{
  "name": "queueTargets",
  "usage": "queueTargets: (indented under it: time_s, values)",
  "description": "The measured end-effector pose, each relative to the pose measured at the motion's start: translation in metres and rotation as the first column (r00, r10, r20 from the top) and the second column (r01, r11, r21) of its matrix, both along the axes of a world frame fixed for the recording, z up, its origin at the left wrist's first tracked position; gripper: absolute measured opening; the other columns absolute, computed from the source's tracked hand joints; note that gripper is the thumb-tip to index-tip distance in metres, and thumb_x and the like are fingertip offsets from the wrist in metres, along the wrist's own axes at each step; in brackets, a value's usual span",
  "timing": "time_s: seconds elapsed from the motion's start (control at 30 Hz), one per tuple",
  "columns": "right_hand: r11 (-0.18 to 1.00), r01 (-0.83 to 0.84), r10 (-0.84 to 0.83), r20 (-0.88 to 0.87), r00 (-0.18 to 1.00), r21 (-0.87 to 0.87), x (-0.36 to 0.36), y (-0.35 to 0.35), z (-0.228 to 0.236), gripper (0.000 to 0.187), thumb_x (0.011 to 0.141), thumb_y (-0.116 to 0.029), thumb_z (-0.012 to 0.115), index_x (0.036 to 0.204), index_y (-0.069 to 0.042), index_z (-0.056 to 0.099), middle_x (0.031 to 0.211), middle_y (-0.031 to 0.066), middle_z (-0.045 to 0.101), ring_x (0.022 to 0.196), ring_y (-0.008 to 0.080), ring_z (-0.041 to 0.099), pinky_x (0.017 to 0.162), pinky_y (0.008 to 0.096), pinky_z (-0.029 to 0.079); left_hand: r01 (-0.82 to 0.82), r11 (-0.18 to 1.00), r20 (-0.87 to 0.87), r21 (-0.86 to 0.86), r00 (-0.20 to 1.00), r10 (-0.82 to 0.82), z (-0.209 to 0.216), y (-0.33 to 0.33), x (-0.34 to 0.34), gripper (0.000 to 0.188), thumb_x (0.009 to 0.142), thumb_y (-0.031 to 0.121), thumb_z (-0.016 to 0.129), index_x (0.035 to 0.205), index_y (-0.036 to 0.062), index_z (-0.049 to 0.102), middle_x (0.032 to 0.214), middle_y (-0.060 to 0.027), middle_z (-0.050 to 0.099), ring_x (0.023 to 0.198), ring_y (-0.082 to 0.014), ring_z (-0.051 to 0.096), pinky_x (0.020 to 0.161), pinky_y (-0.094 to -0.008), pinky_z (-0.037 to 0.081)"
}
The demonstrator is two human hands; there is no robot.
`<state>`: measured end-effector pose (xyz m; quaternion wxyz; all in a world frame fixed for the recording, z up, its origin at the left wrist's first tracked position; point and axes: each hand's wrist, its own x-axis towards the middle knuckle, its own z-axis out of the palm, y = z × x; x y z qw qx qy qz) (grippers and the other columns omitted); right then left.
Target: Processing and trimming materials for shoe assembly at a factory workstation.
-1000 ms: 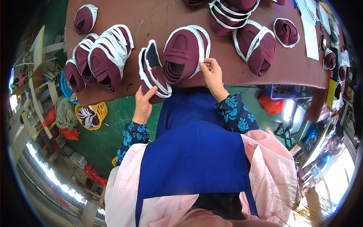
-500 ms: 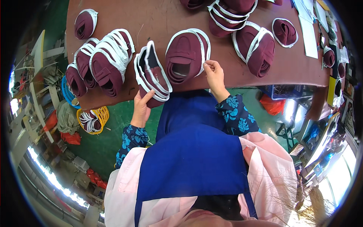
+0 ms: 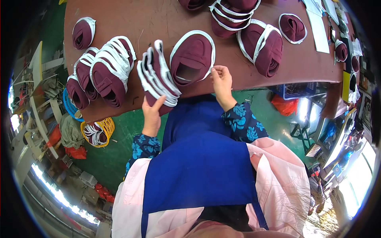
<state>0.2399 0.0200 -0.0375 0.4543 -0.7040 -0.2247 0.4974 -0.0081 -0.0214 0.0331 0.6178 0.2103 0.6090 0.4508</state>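
Table (image 3: 170,18), 2 hands (image 3: 152,118), 1 held stack (image 3: 159,82)

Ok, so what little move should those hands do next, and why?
Maybe slide the shoe upper leftward to join the bundle of uppers: the right hand is at its white edge, and the left hand holds that bundle close beside it.

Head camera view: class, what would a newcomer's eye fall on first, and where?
The blue apron fills the lower middle. Above it, maroon, white-edged shoe uppers lie grouped on the brown table. At its near edge, the left hand holds a fanned stack, and the right hand meets another upper's rim.
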Motion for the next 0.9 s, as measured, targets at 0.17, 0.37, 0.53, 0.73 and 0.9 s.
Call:
queueTargets:
  time_s: [0.17, 0.37, 0.53, 0.73, 0.9]
  values:
    - [0.982, -0.17, 0.186, 0.23, 0.955, -0.085, 0.011, 0.011, -0.026, 0.026, 0.089, -0.02, 0.072, 0.101, 0.002, 0.063, 0.09, 0.0127, 0.07, 0.079, 0.0193, 0.067, 0.074, 0.032, 0.053, 0.003, 0.998, 0.085, -0.063, 0.996, 0.002, 0.003, 0.004, -0.024, 0.047, 0.089, 0.004, 0.068, 0.133, -0.0025, 0.053, 0.125, -0.0109, 0.063, 0.113, -0.0212, 0.062, 0.101, -0.0359, 0.048]
    - [0.966, -0.255, 0.199, 0.539, 0.819, 0.031, 0.016, 0.011, -0.059, 0.016, 0.09, -0.016, 0.066, 0.096, -0.003, 0.06, 0.085, 0.019, 0.067, 0.078, 0.034, 0.067, 0.073, 0.0412, 0.053, 0.327, 0.94, -0.306, 0.103, 0.909, -0.282, -0.004, 0.003, 0.006, 0.051, 0.08, 0.009, 0.079, 0.124, -0.0042, 0.057, 0.113, -0.0118, 0.068, 0.1, -0.019, 0.065, 0.091, -0.034, 0.051]
    - [0.927, -0.308, 0.199, 0.417, 0.887, 0.212, -0.006, 0.014, -0.003, 0.011, 0.095, -0.013, 0.061, 0.096, -0.003, 0.055, 0.08, 0.0138, 0.063, 0.075, 0.0223, 0.065, 0.066, 0.0364, 0.051, 0.688, 0.689, -0.816, 0.229, 0.521, -0.25, -0.012, 0.01, 0.036, 0.055, 0.072, 0.025, 0.088, 0.112, -0.0028, 0.062, 0.104, -0.0223, 0.068, 0.094, -0.04, 0.066, 0.084, -0.0422, 0.052]
    - [0.969, -0.095, 0.118, -0.092, 0.989, 0.227, -0.011, 0.006, 0.03, 0.021, 0.098, -0.017, 0.061, 0.11, 0.0, 0.055, 0.094, 0.0097, 0.062, 0.073, 0.013, 0.062, 0.065, 0.0267, 0.053, 0.506, 0.844, -0.339, 0.177, 0.837, -0.43, 0.002, 0.034, 0.029, 0.054, 0.075, 0.015, 0.085, 0.12, -0.0028, 0.06, 0.113, -0.0149, 0.07, 0.102, -0.0239, 0.068, 0.09, -0.0365, 0.052]
    - [0.983, 0.072, -0.031, 0.232, 0.972, -0.171, 0.001, 0.005, -0.08, 0.04, 0.09, -0.032, 0.072, 0.107, 0.002, 0.06, 0.097, 0.012, 0.064, 0.087, 0.0208, 0.061, 0.074, 0.0349, 0.051, 0.264, 0.964, 0.02, 0.031, 0.964, -0.265, 0.048, 0.082, -0.006, 0.049, 0.078, 0.002, 0.078, 0.123, -0.003, 0.061, 0.114, -0.0119, 0.069, 0.101, -0.0208, 0.067, 0.092, -0.0362, 0.053]
